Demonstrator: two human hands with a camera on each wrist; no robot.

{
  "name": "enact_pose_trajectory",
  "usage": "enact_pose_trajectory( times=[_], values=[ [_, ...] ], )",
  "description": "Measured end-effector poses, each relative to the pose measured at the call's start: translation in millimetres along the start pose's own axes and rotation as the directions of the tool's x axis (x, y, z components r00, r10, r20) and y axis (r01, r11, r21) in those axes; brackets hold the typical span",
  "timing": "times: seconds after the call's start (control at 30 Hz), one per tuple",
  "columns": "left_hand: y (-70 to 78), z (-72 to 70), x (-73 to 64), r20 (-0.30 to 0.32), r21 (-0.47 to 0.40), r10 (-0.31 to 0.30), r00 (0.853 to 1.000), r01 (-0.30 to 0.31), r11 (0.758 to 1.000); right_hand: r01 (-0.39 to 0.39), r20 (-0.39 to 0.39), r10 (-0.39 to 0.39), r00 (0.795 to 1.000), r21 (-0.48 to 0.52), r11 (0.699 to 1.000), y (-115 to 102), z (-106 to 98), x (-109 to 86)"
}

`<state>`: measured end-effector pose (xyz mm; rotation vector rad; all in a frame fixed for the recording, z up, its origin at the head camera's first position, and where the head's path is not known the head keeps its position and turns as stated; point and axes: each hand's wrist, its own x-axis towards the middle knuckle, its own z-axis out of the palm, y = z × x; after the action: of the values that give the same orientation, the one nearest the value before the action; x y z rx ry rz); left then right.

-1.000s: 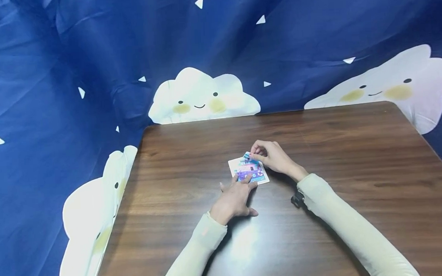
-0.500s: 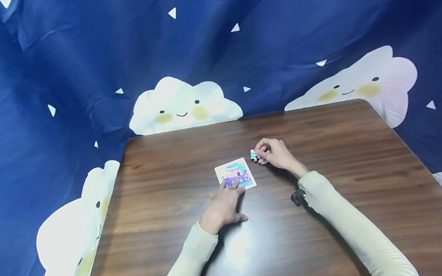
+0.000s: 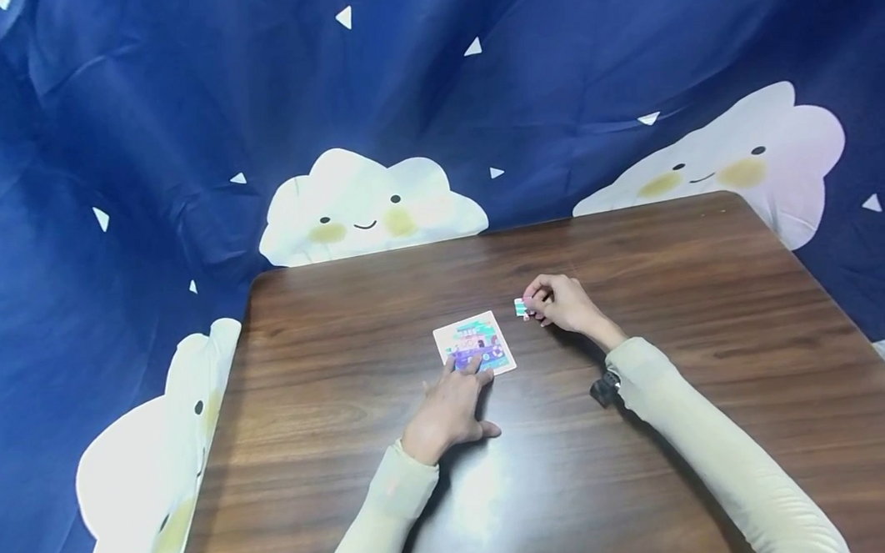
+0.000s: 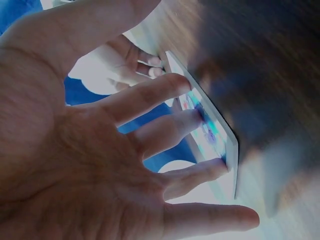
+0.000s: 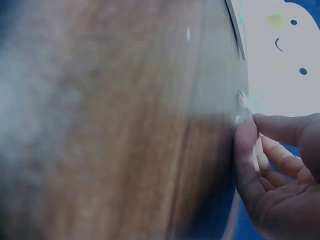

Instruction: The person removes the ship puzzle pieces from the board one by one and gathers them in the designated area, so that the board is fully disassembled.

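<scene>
Left hand [image 3: 449, 410] spread, fingertips resting on the near part of a square picture board [image 3: 479, 339]; right hand [image 3: 570, 305], thumb and finger pinching a small printed piece [image 3: 520, 307], apart from the board, to its right. Beneath, bearing the board, a wood-grained worktop [image 3: 341, 349]. Possible faults: from a loose pinch on so small a piece, a drop; from uneven fingertip pressure, a skidding or turning board.

Sq. white-rimmed pic board [image 3: 476, 340] flat; sm. teal/white pc [image 3: 520, 307] held near it.
</scene>
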<state>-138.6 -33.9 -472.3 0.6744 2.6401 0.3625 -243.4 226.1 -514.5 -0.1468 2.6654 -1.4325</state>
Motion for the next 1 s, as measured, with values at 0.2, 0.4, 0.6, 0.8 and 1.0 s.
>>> enact_pose_trajectory(
  times=[0.2,0.4,0.6,0.8,1.0],
  values=[
    [1.1,-2.2,1.6,0.012,0.025,0.014,1.000,-0.014,1.000,-0.019,0.015,0.020,1.000,-0.070,0.997,2.0,-1.1,3.0],
    [-0.1,-1.1,-0.2,0.016,0.013,0.003,1.000,-0.003,1.000,-0.019,0.046,0.023,0.999,-0.083,0.996,3.0,0.8,5.6],
    [-0.8,-3.1,0.4,0.005,0.007,0.002,1.000,-0.002,1.000,-0.013,0.044,0.016,0.999,-0.070,0.997,1.7,0.8,7.9],
    [0.1,-4.6,0.8,0.015,0.006,-0.001,1.000,0.001,1.000,-0.014,0.078,0.021,0.997,-0.099,0.995,-3.0,-2.8,6.4],
    [-1.5,-2.2,1.5,-0.003,0.012,0.008,1.000,-0.008,1.000,0.051,0.025,-0.047,0.999,-0.227,0.973,-15.3,-1.0,6.4]
  ],
)
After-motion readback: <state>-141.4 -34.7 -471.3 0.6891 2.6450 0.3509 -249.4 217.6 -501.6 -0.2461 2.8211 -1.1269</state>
